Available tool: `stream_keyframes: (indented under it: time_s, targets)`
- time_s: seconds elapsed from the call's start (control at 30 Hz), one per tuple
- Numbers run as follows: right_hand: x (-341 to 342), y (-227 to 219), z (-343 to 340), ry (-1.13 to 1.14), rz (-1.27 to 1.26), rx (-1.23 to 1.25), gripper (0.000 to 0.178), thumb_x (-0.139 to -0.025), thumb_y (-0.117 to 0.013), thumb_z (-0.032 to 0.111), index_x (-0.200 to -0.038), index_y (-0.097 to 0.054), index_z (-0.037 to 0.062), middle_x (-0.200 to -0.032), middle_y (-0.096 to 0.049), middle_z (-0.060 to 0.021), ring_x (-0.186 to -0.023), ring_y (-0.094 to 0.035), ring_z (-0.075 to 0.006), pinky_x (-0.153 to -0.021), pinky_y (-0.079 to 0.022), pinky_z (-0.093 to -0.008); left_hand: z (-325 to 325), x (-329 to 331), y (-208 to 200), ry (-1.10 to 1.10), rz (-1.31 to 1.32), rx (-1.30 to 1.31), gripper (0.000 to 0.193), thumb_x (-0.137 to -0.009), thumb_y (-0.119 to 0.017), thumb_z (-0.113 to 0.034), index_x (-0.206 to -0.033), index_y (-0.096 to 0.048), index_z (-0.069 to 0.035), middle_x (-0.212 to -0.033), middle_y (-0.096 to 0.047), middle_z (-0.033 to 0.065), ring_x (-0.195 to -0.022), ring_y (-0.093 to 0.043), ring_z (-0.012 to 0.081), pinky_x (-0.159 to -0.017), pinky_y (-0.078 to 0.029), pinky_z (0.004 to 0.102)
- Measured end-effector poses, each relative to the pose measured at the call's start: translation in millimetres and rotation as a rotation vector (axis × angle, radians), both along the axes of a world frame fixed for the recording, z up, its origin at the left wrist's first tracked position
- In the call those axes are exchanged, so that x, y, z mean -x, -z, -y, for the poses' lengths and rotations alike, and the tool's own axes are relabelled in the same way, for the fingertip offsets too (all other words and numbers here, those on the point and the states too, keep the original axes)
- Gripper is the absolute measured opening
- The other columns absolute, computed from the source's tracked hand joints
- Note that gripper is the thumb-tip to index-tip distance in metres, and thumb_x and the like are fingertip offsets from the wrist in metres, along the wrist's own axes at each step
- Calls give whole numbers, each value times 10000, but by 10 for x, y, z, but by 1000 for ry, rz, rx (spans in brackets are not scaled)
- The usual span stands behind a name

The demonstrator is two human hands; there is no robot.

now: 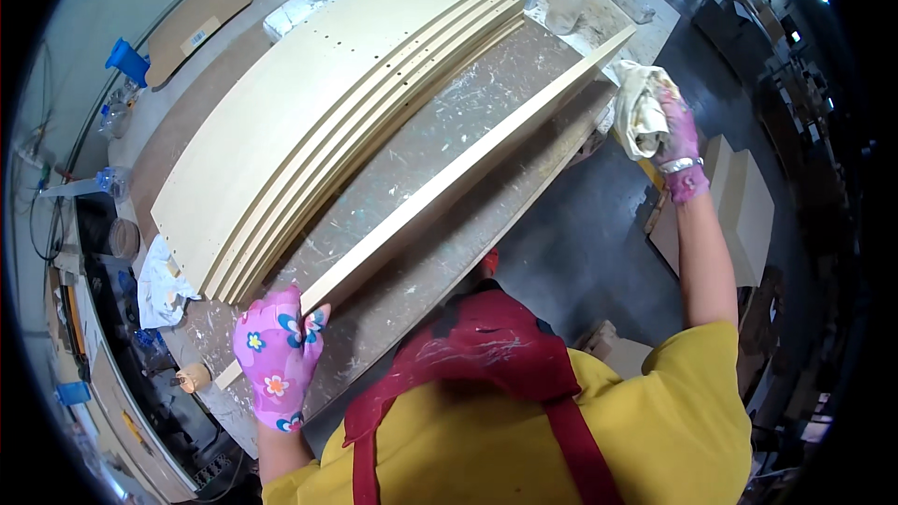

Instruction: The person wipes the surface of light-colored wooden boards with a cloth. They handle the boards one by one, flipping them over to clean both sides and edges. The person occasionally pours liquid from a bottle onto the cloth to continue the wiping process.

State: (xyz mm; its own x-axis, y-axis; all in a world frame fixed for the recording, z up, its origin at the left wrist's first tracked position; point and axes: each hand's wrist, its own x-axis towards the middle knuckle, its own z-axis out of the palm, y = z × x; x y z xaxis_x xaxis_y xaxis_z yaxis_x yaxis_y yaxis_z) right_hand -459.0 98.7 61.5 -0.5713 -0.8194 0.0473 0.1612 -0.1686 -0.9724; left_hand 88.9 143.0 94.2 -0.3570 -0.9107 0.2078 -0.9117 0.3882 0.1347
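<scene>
The left hand (279, 351) pinched the board (468, 165), probably to steady it; the right hand (681, 131) clutched a rag (642, 112).

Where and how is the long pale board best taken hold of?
Probably near both ends, from the person's side: the long pale board is slim and slants across the table, with the stack of curved panels beyond it. The left hand grips near its left end.

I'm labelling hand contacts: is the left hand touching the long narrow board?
Touching. In the head view, the gloved left hand closes over the long narrow board near its lower-left end.
</scene>
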Motion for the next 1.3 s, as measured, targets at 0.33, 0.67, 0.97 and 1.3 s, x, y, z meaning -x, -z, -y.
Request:
stream_keyframes:
  time_s: [0.33, 0.67, 0.97, 1.3]
  targets:
    - [-1158, -548, -254, 49, -430, -10, 283, -957, -512, 172, -1168, -573, -5, -1062, -656, -120, -893, -661, -180, -758, -546, -302, -189, 50, 14, 12, 55, -30, 338, -757, -714, -250, -1012, -606, -56, -817, -598, 113, -777, -574, 317, -685, -424, 424]
    - [-1667, -32, 346, 138, -1396, 22, 298, -783, -625, 155, -1044, -598, 15, -937, -637, -169, -830, -639, -324, -735, -521, -423, -201, 0, 31, -27, 90, -61, 368, -746, -740, -250, -1031, -605, -59, -834, -610, 131, -792, -584, 327, -705, -440, 422]
    - [-2384, -254, 252, -43, -1534, 196, 342, -786, -616, 215, -1087, -604, 53, -982, -655, -146, -921, -630, -279, -847, -500, -389, 0, -60, 87, -1, 61, -29, 338, -802, -691, -277, -1025, -623, -33, -829, -617, 145, -776, -579, 349, -716, -439, 431]
    - [-560, -85, 895, 395, -1458, -236, 178, -834, -606, 195, -971, -607, 81, -878, -644, -134, -808, -654, -277, -690, -526, -410, 112, -76, 72, 30, 43, -18, 376, -812, -681, -329, -1001, -640, -7, -786, -607, 150, -749, -577, 347, -685, -433, 433]
